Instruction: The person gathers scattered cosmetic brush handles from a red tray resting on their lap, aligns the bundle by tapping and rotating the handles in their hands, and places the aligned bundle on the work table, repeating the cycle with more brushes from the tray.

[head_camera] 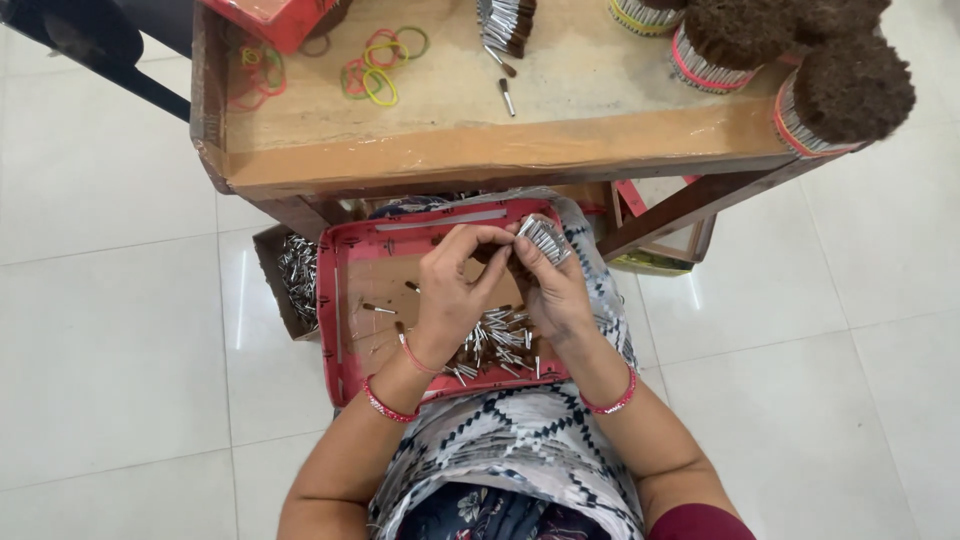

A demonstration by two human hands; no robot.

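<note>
Nearest to me is my own lap, covered in patterned grey and dark cloth (520,440), and on it rests a red tray (345,300), which I take as my landmark. Left of the tray, touching its outer wall, a brown cardboard box (268,262) holds a heap of thin silver metal tubes (298,275). Over the tray's middle my left hand (452,290) curls inward, its thumb and forefinger pinched narrow on something too small for me to make out. A few single brush pieces (378,309) lie on the tray floor just left of that hand. Under both hands, toward the tray's near edge, lies a loose pile of silver ferrules (500,345). At the tray's far right corner my right hand (555,290) is closed around a bundle of silver tubes (545,238), held tilted with their ends toward me. Both wrists wear red bangles (388,408).

Beyond the tray stands a low wooden surface (480,150). Above the tray's left side, coloured rubber bands (375,68) lie scattered on it, with a red box (280,18) further left. Above the tray's middle sit two stray brush pieces (505,85). Above and right of the tray, round bundles of brown-tipped brushes (845,95) bound with red bands stand at the surface's right edge.
</note>
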